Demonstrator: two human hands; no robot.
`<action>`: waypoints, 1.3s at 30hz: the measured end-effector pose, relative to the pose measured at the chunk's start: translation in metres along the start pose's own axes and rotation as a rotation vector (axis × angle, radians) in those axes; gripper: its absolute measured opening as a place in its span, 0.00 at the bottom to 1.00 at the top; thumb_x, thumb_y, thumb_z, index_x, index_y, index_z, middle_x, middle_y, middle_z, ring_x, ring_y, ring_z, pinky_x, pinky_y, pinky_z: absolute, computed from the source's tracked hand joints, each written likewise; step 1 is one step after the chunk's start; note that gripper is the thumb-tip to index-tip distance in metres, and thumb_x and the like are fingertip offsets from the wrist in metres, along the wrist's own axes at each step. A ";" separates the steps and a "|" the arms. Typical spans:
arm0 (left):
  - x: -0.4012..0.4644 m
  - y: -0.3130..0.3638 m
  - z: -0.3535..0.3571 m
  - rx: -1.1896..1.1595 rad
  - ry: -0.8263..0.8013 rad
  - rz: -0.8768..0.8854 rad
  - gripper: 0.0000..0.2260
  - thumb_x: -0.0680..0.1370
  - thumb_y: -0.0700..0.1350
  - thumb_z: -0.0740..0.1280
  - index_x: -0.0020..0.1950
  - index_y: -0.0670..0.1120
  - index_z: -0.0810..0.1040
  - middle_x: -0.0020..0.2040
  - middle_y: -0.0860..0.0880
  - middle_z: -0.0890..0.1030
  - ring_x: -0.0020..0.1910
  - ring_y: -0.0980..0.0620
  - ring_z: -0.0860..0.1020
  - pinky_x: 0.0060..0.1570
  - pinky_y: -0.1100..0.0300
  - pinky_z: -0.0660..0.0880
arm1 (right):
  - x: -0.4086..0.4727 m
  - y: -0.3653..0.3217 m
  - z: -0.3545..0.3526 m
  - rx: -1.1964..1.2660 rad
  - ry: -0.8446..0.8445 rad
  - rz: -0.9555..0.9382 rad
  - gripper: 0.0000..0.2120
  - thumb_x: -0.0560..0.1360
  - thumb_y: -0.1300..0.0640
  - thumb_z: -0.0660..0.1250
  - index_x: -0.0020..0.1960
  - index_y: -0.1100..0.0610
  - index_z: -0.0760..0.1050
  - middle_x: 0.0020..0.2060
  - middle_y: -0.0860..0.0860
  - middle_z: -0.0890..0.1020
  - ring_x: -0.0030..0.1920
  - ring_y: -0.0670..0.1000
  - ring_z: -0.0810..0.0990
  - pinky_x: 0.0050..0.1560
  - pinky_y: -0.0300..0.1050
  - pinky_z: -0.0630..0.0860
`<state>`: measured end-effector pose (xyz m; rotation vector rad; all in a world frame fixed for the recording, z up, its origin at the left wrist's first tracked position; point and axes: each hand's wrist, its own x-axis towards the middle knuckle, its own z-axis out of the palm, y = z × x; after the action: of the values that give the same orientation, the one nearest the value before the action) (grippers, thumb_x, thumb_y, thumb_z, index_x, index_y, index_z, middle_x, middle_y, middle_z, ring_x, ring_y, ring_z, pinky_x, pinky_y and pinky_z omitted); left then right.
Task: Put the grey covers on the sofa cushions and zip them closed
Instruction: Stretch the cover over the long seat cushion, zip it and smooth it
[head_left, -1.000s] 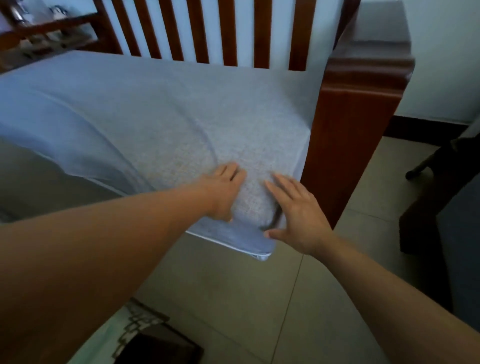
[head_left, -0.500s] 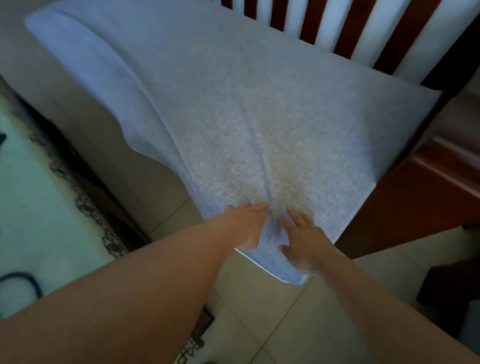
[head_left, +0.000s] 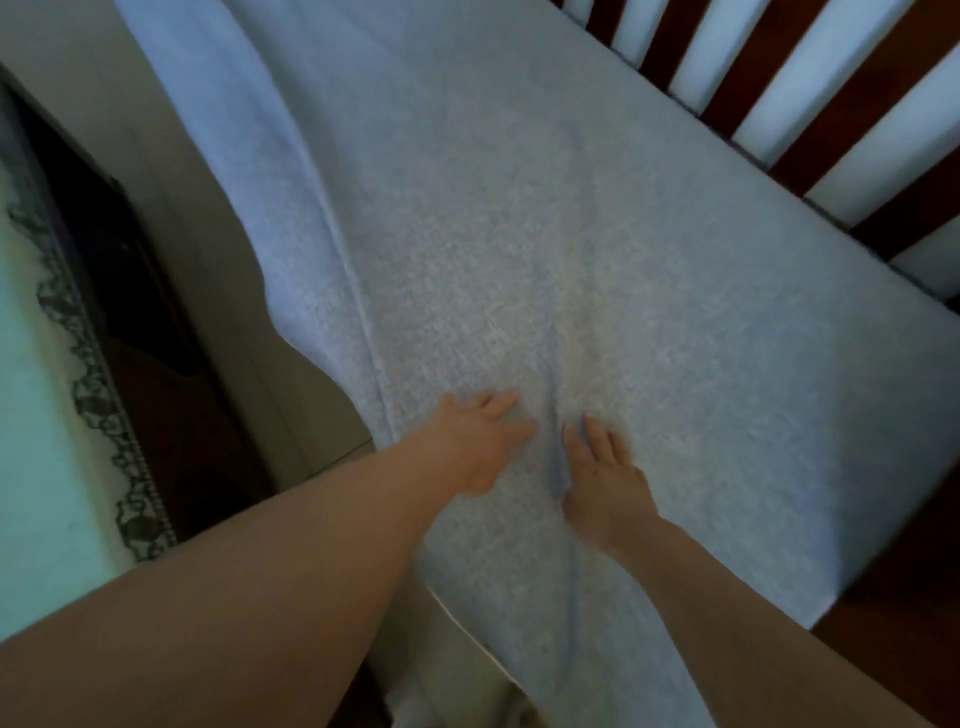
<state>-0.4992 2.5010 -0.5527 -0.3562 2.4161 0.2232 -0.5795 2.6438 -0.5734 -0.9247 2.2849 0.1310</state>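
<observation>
A large sofa cushion in a grey cover (head_left: 597, 234) lies on the wooden sofa and fills most of the view. Its near end overhangs the seat towards me. My left hand (head_left: 480, 441) lies flat on the cover, fingers spread. My right hand (head_left: 605, 480) lies flat beside it, a hand's width to the right. A raised fold of fabric (head_left: 558, 457) runs between the two hands. Neither hand grips anything. No zip is visible.
The slatted wooden sofa back (head_left: 810, 93) runs along the upper right. The wooden sofa frame (head_left: 914, 613) shows at the lower right. A pale cloth with dark lace trim (head_left: 47, 415) lies at the left, above tiled floor (head_left: 171, 156).
The camera has swung down and closer over the cushion. Both hands have slid further onto the cover and closer together, pushing up a fold between them.
</observation>
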 end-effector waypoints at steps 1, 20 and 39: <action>0.008 -0.006 -0.006 0.002 -0.012 -0.015 0.35 0.77 0.44 0.63 0.76 0.59 0.46 0.77 0.51 0.40 0.76 0.48 0.45 0.70 0.41 0.49 | 0.011 -0.002 -0.008 -0.004 -0.005 -0.008 0.35 0.78 0.54 0.57 0.77 0.49 0.39 0.76 0.48 0.38 0.76 0.55 0.39 0.73 0.54 0.52; 0.133 -0.099 -0.123 0.119 0.026 -0.006 0.31 0.74 0.46 0.67 0.73 0.56 0.55 0.75 0.45 0.47 0.74 0.43 0.49 0.68 0.41 0.54 | 0.146 -0.034 -0.110 0.060 -0.118 0.123 0.41 0.76 0.50 0.64 0.74 0.39 0.35 0.72 0.52 0.28 0.73 0.61 0.31 0.67 0.71 0.54; 0.241 -0.179 -0.201 0.273 0.101 0.452 0.28 0.75 0.43 0.67 0.71 0.57 0.60 0.76 0.43 0.45 0.73 0.41 0.51 0.66 0.41 0.54 | 0.226 -0.076 -0.163 0.329 -0.103 0.508 0.57 0.72 0.58 0.70 0.65 0.36 0.20 0.63 0.60 0.17 0.67 0.69 0.24 0.65 0.74 0.52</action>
<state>-0.7414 2.2340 -0.5687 0.3133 2.5563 0.0703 -0.7383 2.4025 -0.5736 -0.1585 2.3050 0.0174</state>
